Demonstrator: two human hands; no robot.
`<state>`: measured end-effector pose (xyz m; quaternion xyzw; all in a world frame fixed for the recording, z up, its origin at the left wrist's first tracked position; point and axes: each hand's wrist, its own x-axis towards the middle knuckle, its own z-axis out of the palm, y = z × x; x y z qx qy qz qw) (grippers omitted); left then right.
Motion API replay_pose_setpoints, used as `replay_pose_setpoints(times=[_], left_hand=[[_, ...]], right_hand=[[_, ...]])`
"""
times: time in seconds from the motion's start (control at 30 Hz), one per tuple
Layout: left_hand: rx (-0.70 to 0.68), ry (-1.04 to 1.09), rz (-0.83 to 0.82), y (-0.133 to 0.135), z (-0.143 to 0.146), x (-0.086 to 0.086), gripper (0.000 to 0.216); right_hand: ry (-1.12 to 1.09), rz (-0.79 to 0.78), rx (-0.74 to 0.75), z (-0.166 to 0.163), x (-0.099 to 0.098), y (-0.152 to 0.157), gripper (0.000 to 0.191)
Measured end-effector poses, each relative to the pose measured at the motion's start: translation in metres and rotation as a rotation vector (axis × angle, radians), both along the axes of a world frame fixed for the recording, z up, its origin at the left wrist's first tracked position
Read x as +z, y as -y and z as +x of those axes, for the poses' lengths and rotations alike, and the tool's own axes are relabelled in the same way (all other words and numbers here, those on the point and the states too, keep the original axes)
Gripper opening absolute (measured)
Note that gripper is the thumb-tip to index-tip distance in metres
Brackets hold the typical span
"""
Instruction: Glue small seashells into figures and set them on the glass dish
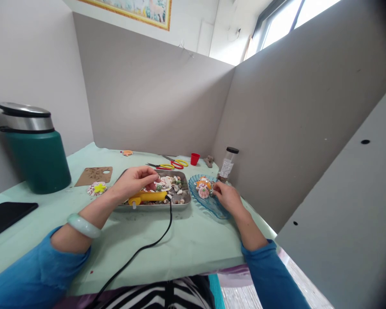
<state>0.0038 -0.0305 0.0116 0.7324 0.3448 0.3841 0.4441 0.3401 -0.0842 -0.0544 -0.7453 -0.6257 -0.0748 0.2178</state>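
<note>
My left hand [140, 178] hovers over a metal tray [188, 201] of small seashells [178, 189], thumb and fingers pressed together; whatever they hold is too small to make out. Below it, a yellow glue gun [151, 196] with a black cord lies across the tray's near side. On the right, my right hand [227, 196] reaches over a blue scalloped plate [209, 206]. Its fingertips pinch at the right edge of a cluster of shell ornaments [204, 189], orange and pink, and hide what is between them.
A green flask [35, 159] and a black phone [9, 216] are at left, near a brown board [93, 176] and a flower-topped shell piece [97, 188]. Scissors [176, 163], a red cup [195, 159] and a black-lidded jar [227, 165] stand farther back. Grey partitions [154, 94] enclose the table.
</note>
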Motion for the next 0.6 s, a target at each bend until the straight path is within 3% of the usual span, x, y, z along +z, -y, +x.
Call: replay_pose_setpoints(times=[0.23,0.6], left_hand=[[-0.013,0.0,-0.006,-0.0024,-0.0002,-0.0025,0.031],[-0.013,-0.018,-0.001,-0.0037,-0.0014,-0.0042,0.031]], right_hand=[[-0.017,-0.05,-0.033,-0.0009,-0.001,-0.0027,0.014],[0.048,-0.033,-0.044,-0.003,-0.0023,-0.004,0.009]])
